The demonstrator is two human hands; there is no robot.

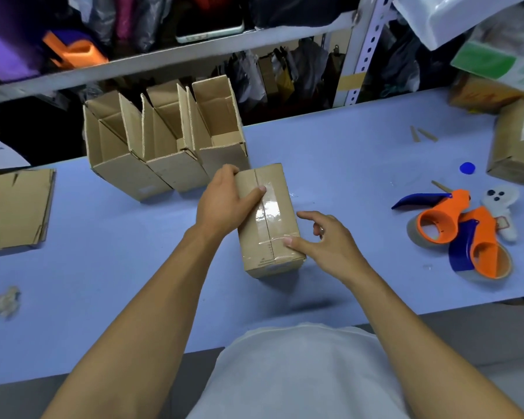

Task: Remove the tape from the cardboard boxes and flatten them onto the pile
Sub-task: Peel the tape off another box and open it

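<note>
Left hand (224,201) gripping taped box (270,225) on blue bench (360,164), right hand (324,240) loosely curled, thumb on the tape (268,211).

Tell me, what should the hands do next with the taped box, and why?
Probably peel up the tape's near end. The left hand grips the taped box, the clear tape still covers its seam, and the right hand has its thumb on the tape.

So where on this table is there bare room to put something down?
Bare table lies between the open boxes and the tape dispensers, and in front left between the flat cardboard and the left forearm. The right end is crowded.
</note>
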